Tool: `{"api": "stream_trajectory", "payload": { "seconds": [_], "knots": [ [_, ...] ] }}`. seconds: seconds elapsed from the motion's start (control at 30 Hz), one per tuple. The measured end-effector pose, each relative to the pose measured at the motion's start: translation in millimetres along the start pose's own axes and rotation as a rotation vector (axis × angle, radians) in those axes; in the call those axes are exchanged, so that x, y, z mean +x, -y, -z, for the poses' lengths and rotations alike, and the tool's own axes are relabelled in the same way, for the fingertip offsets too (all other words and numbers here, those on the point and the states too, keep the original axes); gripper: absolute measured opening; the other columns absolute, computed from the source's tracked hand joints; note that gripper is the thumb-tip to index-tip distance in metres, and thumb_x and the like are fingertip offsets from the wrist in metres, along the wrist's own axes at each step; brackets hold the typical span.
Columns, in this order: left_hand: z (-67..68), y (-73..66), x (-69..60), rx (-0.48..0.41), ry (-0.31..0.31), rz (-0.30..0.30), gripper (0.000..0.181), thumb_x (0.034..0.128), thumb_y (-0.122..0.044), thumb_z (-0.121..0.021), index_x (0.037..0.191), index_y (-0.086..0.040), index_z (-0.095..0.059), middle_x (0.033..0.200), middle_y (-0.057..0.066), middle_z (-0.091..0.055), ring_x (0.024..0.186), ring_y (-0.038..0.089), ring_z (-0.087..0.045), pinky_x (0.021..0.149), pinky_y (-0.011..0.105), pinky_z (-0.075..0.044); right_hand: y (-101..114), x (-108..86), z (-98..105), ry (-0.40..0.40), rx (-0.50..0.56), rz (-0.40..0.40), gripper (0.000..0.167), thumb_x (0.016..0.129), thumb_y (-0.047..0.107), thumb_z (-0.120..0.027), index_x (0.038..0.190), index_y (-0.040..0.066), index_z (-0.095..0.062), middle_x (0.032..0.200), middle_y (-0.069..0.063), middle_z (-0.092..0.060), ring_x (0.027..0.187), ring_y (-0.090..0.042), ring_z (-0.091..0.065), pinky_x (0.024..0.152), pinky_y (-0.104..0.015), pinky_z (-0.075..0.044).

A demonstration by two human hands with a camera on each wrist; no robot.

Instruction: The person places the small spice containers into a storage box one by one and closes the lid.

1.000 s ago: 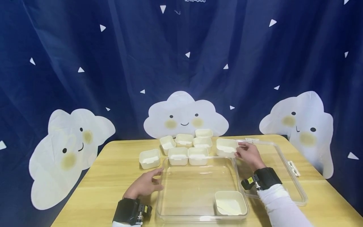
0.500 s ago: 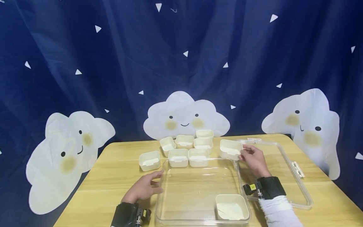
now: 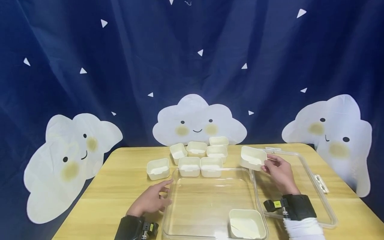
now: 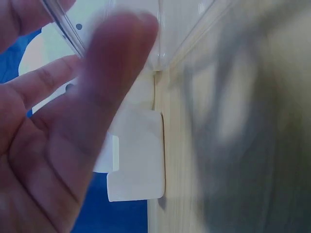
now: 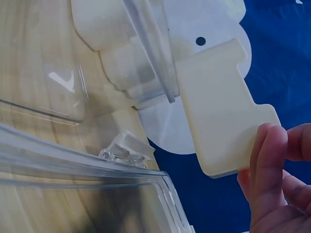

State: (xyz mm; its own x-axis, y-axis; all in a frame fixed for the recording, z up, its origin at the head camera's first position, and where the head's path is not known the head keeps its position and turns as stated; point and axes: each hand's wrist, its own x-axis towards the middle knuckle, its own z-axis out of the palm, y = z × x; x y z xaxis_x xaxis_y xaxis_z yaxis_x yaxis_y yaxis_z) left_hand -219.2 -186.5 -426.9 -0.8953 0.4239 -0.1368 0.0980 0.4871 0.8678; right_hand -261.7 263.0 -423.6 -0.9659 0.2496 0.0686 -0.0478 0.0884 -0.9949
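Note:
My right hand (image 3: 280, 171) pinches the near right wall of a small cream plastic container (image 3: 253, 158), which hangs slightly tilted beyond the clear box's far right corner. In the right wrist view, thumb and fingers hold one edge of the container (image 5: 221, 111). A large clear plastic box (image 3: 198, 200) lies between the hands. One cream container (image 3: 247, 221) sits in its near right corner, with a pale strip inside. At the box's left wall rests my left hand (image 3: 151, 198), fingers loosely extended; the left wrist view shows its blurred thumb (image 4: 119, 63) near the clear rim.
Several more cream containers (image 3: 189, 166) are grouped behind the box, one (image 3: 158, 169) apart at the left. On the right lies a clear lid with a white clip (image 3: 321, 183), partly beneath my right arm. A blue cloud-patterned curtain (image 3: 192, 66) hangs behind the wooden table (image 3: 99, 200).
My right hand has carried the cream container to the right, away from the group and partly over the lid's far left part. The left hand has stayed at the box's wall.

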Motion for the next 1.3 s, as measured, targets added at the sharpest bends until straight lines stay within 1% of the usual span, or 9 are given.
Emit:
{"api": "stream_trajectory", "payload": {
  "seconds": [0.07, 0.2, 0.33, 0.47, 0.63, 0.77, 0.97, 1.17, 1.3],
  "knots": [
    [-0.8, -2.3, -0.3, -0.007, -0.009, 0.006, 0.074, 0.0845, -0.003, -0.071, 0.148, -0.001, -0.034, 0.126, 0.032, -0.052, 0.07, 0.023, -0.064, 0.059, 0.035, -0.057, 1, -1.6, 2, -0.001, -0.001, -0.007, 0.047, 0.095, 0.001, -0.05, 0.137, -0.015, -0.037, 0.087, -0.001, -0.059, 0.069, -0.004, -0.062, 0.072, -0.02, -0.055],
    [1.3, -5.4, -3.1, 0.009, -0.041, 0.029, 0.073, 0.0833, -0.001, -0.069, 0.148, -0.003, -0.034, 0.123, 0.028, -0.054, 0.068, 0.022, -0.063, 0.06, 0.036, -0.056, 0, -4.3, -3, 0.014, -0.011, -0.029, 0.047, 0.095, 0.001, -0.05, 0.138, -0.014, -0.038, 0.089, -0.002, -0.059, 0.07, -0.004, -0.063, 0.073, -0.021, -0.056],
    [6.6, -4.1, -8.0, 0.004, -0.054, 0.063, 0.073, 0.0831, -0.001, -0.066, 0.149, -0.005, -0.034, 0.123, 0.025, -0.055, 0.068, 0.022, -0.062, 0.06, 0.037, -0.056, -2, -7.8, -12, 0.033, 0.0, -0.052, 0.047, 0.095, 0.0, -0.049, 0.139, -0.013, -0.037, 0.089, -0.003, -0.06, 0.071, -0.005, -0.063, 0.075, -0.023, -0.056],
    [8.2, -3.0, -7.2, 0.01, -0.067, 0.068, 0.073, 0.0839, -0.003, -0.065, 0.15, -0.007, -0.034, 0.123, 0.025, -0.054, 0.065, 0.022, -0.061, 0.059, 0.037, -0.056, 2, -8.6, -13, 0.037, 0.004, -0.041, 0.047, 0.095, -0.001, -0.048, 0.139, -0.013, -0.037, 0.088, -0.002, -0.06, 0.07, -0.005, -0.062, 0.074, -0.023, -0.056],
    [5.1, -1.9, -8.2, 0.03, -0.095, 0.086, 0.073, 0.083, -0.001, -0.063, 0.15, -0.009, -0.035, 0.124, 0.025, -0.055, 0.057, 0.019, -0.056, 0.057, 0.036, -0.055, 3, -10.1, -16, 0.07, -0.022, -0.038, 0.048, 0.094, -0.002, -0.05, 0.139, -0.012, -0.038, 0.091, -0.004, -0.06, 0.071, -0.006, -0.063, 0.071, -0.021, -0.055],
    [1.4, -0.4, -9.6, 0.055, -0.114, 0.091, 0.073, 0.082, 0.001, -0.061, 0.149, -0.008, -0.036, 0.123, 0.025, -0.057, 0.051, 0.017, -0.053, 0.053, 0.034, -0.054, 4, -11.6, -18, 0.109, -0.017, -0.039, 0.048, 0.093, -0.005, -0.05, 0.139, -0.011, -0.039, 0.093, -0.007, -0.061, 0.07, -0.008, -0.063, 0.071, -0.021, -0.056],
    [-6.6, -2.9, -3.3, 0.05, -0.134, 0.082, 0.072, 0.0825, 0.0, -0.06, 0.15, -0.01, -0.036, 0.125, 0.026, -0.056, 0.049, 0.015, -0.053, 0.052, 0.034, -0.054, 13, -12.7, -12, 0.143, -0.059, -0.017, 0.051, 0.092, -0.006, -0.049, 0.142, -0.009, -0.038, 0.096, -0.009, -0.059, 0.07, -0.009, -0.063, 0.071, -0.024, -0.057],
    [-12.7, -6.9, 0.8, 0.034, -0.161, 0.1, 0.074, 0.0801, 0.002, -0.06, 0.149, -0.011, -0.037, 0.125, 0.026, -0.055, 0.049, 0.017, -0.051, 0.052, 0.035, -0.055, 20, -12.7, -7, 0.189, -0.108, 0.022, 0.05, 0.092, -0.005, -0.05, 0.14, -0.01, -0.039, 0.098, -0.014, -0.058, 0.069, -0.01, -0.063, 0.068, -0.025, -0.057],
    [-16.0, -8.2, 1.4, 0.032, -0.168, 0.113, 0.075, 0.0791, 0.003, -0.06, 0.149, -0.011, -0.037, 0.125, 0.026, -0.055, 0.049, 0.016, -0.049, 0.053, 0.035, -0.055, 23, -14.2, -5, 0.224, -0.127, 0.04, 0.05, 0.09, -0.008, -0.049, 0.139, -0.01, -0.041, 0.102, -0.02, -0.056, 0.069, -0.014, -0.065, 0.069, -0.03, -0.058]
  ]
}}
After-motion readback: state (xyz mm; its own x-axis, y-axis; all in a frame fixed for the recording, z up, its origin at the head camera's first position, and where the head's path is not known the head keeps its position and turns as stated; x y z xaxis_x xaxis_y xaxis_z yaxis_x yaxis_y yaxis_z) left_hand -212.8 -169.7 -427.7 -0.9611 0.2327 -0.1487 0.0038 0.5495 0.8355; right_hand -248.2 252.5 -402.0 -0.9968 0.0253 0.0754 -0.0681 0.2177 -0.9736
